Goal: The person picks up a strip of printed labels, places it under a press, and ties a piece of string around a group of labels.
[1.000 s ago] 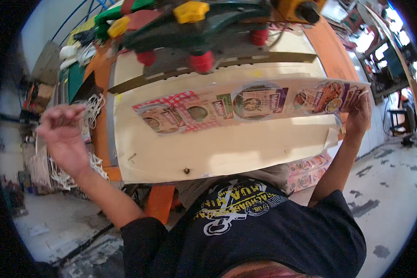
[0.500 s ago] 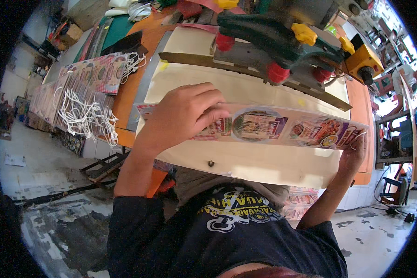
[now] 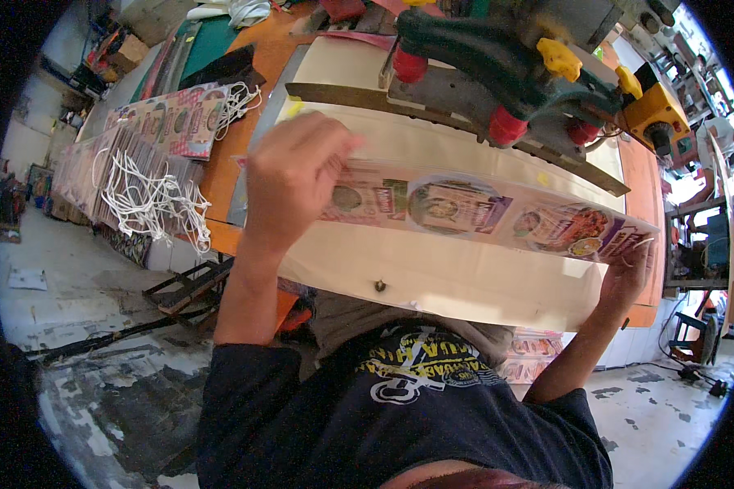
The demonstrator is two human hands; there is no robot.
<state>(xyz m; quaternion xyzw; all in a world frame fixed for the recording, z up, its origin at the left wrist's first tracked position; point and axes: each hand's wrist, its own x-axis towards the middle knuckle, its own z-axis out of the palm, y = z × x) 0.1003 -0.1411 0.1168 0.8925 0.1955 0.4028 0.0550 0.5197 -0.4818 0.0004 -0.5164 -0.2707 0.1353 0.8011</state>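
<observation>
A long printed strip point(image 3: 457, 204) with food pictures, clear-edged and shiny, stretches across the cream board in front of me. My right hand point(image 3: 626, 277) grips its right end, where a short bit of white string point(image 3: 646, 243) shows by the fingers. In front of the strip's left end is my left hand point(image 3: 294, 175), closed, its fingertips pinched at or just above the upper edge. The hand is a little blurred, and whatever it pinches is hidden. The cream board point(image 3: 448, 273) has a small dark hole near its front edge.
Beyond the strip lies a metal bar point(image 3: 465, 130) under a dark green machine frame point(image 3: 481, 65) with red and yellow knobs. A yellow control box point(image 3: 654, 114) sits at right. Stacked printed strips point(image 3: 98, 171) with white strings point(image 3: 151, 191) lie at left.
My left hand has risen and drawn back leftward along the strip, uncovering more of its left pictures. My right hand keeps its grip. The whole view has shifted slightly.
</observation>
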